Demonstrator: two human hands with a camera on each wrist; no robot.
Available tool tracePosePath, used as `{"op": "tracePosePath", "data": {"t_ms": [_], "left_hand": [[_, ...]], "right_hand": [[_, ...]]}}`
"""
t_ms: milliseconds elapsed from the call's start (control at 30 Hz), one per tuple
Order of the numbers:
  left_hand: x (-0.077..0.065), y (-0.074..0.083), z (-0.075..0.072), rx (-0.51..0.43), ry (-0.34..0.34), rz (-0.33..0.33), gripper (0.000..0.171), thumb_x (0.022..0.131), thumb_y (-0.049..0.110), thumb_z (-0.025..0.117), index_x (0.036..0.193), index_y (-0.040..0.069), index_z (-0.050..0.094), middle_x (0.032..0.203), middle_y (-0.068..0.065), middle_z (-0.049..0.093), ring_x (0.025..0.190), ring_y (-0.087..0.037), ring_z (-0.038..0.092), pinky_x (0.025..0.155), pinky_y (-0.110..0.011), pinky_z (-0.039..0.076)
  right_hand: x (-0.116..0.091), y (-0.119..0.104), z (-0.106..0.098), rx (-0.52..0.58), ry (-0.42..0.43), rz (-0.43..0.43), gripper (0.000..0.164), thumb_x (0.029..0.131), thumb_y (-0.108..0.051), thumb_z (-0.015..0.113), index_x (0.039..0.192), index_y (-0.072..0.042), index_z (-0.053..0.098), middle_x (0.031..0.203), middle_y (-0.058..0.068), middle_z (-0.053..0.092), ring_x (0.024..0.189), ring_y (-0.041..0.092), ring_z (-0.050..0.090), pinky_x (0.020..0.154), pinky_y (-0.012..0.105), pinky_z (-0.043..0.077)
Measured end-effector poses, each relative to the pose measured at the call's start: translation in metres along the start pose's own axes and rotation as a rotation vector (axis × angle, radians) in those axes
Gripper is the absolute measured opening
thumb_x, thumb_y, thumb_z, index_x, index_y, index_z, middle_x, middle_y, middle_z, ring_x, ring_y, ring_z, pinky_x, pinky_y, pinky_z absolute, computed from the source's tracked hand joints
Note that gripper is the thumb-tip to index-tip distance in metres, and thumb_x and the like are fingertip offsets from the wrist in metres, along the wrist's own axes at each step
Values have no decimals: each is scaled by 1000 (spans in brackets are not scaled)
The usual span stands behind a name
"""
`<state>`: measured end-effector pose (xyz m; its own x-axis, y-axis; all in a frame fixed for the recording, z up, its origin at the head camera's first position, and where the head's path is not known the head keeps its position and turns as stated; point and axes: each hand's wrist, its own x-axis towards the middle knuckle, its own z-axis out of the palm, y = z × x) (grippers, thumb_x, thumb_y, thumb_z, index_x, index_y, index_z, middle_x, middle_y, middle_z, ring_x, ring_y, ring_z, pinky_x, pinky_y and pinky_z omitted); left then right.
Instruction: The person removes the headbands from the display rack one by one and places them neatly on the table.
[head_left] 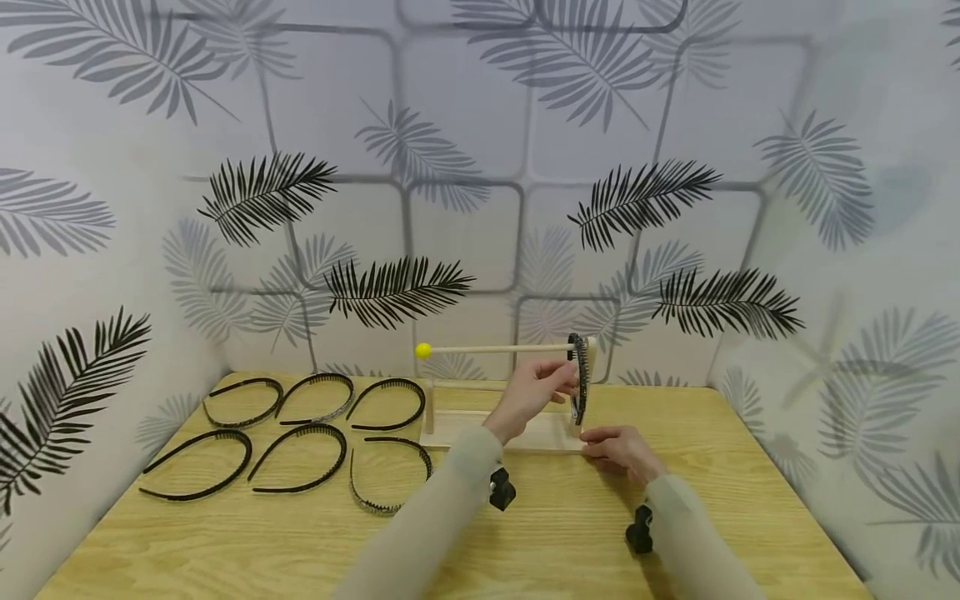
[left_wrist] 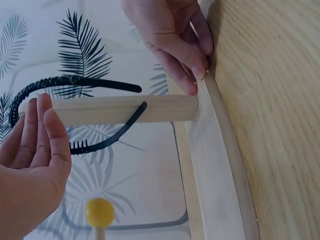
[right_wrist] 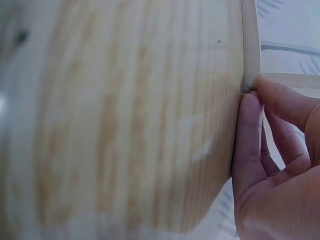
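Note:
A wooden headband stand rests near the back of the table, its upper rod tipped by a yellow ball. A black toothed headband hangs on that rod at the right end, against the upright; its two ends point down. My left hand touches the headband's side, its fingers nearly straight in the left wrist view. Down at the base's front right corner, my right hand pinches the wood between thumb and fingers, as the right wrist view also shows.
Several dark headbands lie in two rows on the left of the table, among them a back one and a front one. The nearest headband is partly behind my left sleeve. A leaf-patterned wall closes off the back.

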<state>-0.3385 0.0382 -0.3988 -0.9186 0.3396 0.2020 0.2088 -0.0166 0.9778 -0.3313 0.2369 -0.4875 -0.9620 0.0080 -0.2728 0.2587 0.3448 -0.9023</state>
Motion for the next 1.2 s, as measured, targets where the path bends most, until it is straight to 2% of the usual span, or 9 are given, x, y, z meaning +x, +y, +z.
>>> {"op": "tracePosePath", "data": {"t_ms": [100,200,333,467,600,733,833,1000,1200], "left_hand": [[1,1,7,-13,24,2,35,97,36,61,120,10,69,101,-8,73,86,-16,70,79,-37,58],[1,2,12,-27,37,-3,35,97,34,62,122,11,69,103,-9,73,82,-14,68,84,-44,57],[1,3,18,-73,44,-3,31,97,28,63,121,9,69,102,-15,74,83,-17,71,90,-50,54],[1,6,25,-108,58,4,27,97,23,64,119,8,70,101,-13,75,91,-25,73,87,-43,56],[1,9,28,-86,72,-10,29,96,21,65,122,9,68,99,-10,76,93,-25,73,79,-33,57],[1,11,26,-82,71,-25,31,95,18,65,125,8,66,99,-11,76,91,-22,73,77,-30,57],[1,12,24,-75,78,-19,26,96,15,64,120,7,67,100,-12,75,90,-21,73,78,-31,56],[0,10,20,-97,80,-4,21,97,10,61,115,3,66,101,-18,74,91,-28,73,87,-41,56],[-3,5,10,-137,85,1,16,98,13,59,114,8,60,104,-18,73,93,-27,73,99,-41,50]], "right_hand": [[0,0,-1,-12,-10,-4,31,90,-6,69,120,2,68,108,9,72,79,7,66,73,27,57],[0,0,-1,-7,-13,-9,31,90,-6,70,120,1,68,110,11,71,80,8,66,73,28,58],[0,0,0,2,-21,-16,31,90,-6,69,120,2,68,112,12,70,81,8,66,74,28,58],[-2,0,-1,0,-19,-16,30,90,-5,68,119,2,68,111,11,70,81,8,66,74,27,57],[-3,-1,-1,-9,-17,-15,30,90,-5,68,119,3,68,111,11,70,81,8,65,74,27,57],[-2,-1,-1,-10,-29,-19,31,91,-5,67,121,4,66,113,12,70,82,8,66,76,28,58],[-1,-3,-1,-5,-24,-23,31,91,-4,67,121,4,67,111,12,70,82,8,66,76,28,58],[-3,-3,-3,7,-23,-35,31,90,-3,67,120,6,66,106,11,72,81,8,66,74,27,58],[-3,1,-2,4,-17,-34,30,89,-3,69,118,4,68,105,8,72,80,7,67,73,27,58]]}}
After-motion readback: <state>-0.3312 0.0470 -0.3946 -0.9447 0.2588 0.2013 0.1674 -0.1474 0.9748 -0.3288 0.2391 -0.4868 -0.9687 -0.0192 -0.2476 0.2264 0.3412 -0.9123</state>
